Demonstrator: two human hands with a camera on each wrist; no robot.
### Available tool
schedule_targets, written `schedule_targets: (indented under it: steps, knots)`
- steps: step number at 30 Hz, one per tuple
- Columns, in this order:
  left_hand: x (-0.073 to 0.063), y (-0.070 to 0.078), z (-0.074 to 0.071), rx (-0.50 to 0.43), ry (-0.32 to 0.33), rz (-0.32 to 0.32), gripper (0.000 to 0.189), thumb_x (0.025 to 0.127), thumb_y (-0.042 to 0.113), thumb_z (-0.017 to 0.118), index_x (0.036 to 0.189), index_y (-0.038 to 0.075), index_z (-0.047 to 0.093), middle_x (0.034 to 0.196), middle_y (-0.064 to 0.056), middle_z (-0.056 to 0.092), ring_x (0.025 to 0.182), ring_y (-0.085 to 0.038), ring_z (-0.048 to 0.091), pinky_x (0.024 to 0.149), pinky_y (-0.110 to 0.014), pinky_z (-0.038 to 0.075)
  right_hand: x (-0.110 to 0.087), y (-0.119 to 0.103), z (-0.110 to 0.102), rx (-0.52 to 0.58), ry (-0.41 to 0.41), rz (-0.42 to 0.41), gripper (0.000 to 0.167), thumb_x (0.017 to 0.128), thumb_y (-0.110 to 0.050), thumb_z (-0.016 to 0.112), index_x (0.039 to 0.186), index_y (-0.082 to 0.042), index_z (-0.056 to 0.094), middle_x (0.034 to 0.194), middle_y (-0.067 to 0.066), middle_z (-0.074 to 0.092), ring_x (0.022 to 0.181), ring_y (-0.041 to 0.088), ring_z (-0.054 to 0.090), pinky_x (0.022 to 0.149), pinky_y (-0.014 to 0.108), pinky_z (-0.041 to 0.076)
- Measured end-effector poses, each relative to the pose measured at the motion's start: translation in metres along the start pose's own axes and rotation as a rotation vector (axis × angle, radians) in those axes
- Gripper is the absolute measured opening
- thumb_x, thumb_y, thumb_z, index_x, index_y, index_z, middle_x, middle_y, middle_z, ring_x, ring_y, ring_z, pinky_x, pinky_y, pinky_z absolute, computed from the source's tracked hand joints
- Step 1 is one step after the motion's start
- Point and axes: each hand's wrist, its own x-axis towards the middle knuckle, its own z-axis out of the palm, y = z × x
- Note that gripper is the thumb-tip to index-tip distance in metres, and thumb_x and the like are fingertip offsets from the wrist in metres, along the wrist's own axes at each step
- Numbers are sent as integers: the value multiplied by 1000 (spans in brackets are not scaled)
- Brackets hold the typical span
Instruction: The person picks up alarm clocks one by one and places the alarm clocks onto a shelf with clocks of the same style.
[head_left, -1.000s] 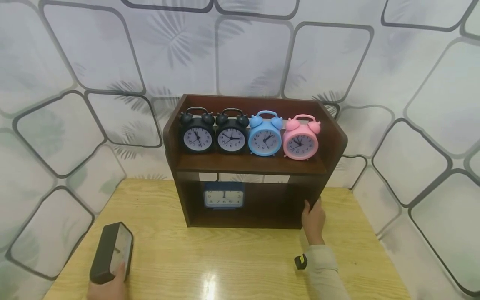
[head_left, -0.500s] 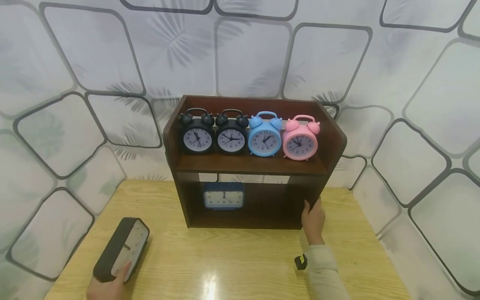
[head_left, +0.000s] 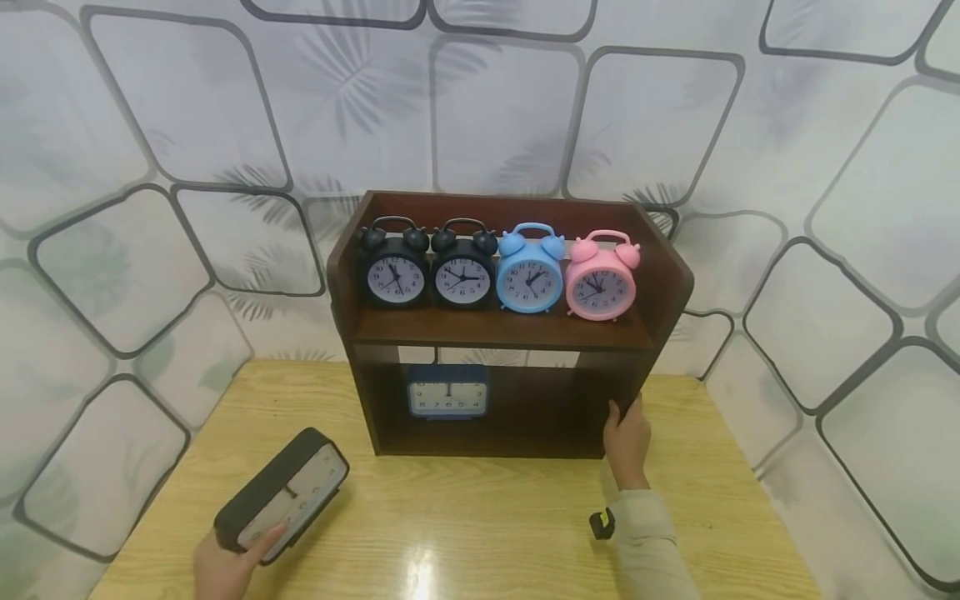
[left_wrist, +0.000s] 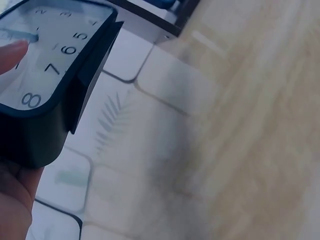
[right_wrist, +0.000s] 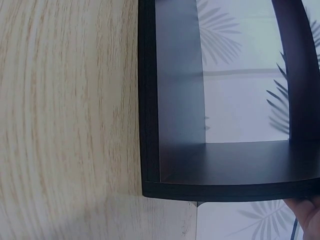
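Observation:
My left hand (head_left: 227, 569) holds a dark rectangular desk clock (head_left: 300, 493), thumb lying across its white face. The clock is tilted above the table, left of a dark brown two-tier shelf (head_left: 502, 335). Close up in the left wrist view, the clock's face (left_wrist: 55, 57) and part of the thumb show. At the shelf's lower right, my right hand (head_left: 627, 440) grips the side panel, thumb at its front edge; some fingers are hidden. A blue rectangular clock (head_left: 448, 397) stands in the lower tier's left part.
Two black twin-bell alarm clocks (head_left: 396, 277), a light blue one (head_left: 529, 283) and a pink one (head_left: 601, 288) line the upper tier. A small black and yellow object (head_left: 602, 524) is by the right sleeve (head_left: 648, 533). The wooden table (head_left: 450, 517) meets patterned walls.
The left hand has carried the dark clock rightward toward the shelf, turning its face more toward the front. The right hand stays in place on the shelf.

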Motion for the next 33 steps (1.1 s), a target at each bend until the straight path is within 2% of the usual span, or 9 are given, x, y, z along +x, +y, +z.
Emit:
schedule_targets:
  steps: [2,6,12,17,21,27,33]
  knots:
    - [0,6,3,-33,-46,18,57,70,22,83,114,-2,56,79,34,47,71,19,44,64,-6,40,0,1,-1,-6,1,-1,40,93,-9,54,123,14,43,92,41,59,81,57,58,71,61,45]
    - [1,17,11,-97,-102,75,57,71,16,82,117,-1,54,83,38,48,77,19,47,68,-5,42,0,3,-1,-17,5,-7,42,93,-10,54,126,14,42,91,41,59,79,57,58,69,61,45]
    - [3,27,24,-151,-145,200,53,69,8,82,114,-3,55,86,36,52,80,15,53,70,-8,45,1,5,-1,-17,0,-3,43,94,-10,53,127,14,41,92,41,60,80,56,58,70,60,45]
    - [3,36,35,-202,-189,244,51,68,4,81,111,-3,55,86,33,56,80,13,55,70,-9,46,1,5,-3,-16,-3,3,43,94,-11,53,127,13,42,93,40,60,80,56,59,71,60,46]
    - [0,49,44,-246,-231,264,51,67,1,81,112,-4,56,87,31,58,82,10,57,71,-12,47,1,6,-4,-17,0,-1,42,93,-11,54,126,13,42,92,41,60,80,57,58,70,60,45]
    - [-1,71,62,-216,-290,310,49,65,6,83,108,-3,61,85,26,60,79,7,58,72,-17,49,2,6,-2,-14,5,-8,42,93,-11,55,125,13,43,93,41,59,82,57,58,70,61,45]
    - [2,93,84,-256,-389,375,44,65,5,83,104,-3,64,85,17,64,77,3,60,72,-22,50,2,4,2,-15,16,-25,41,92,-10,55,123,13,44,93,41,60,81,57,58,70,60,45]
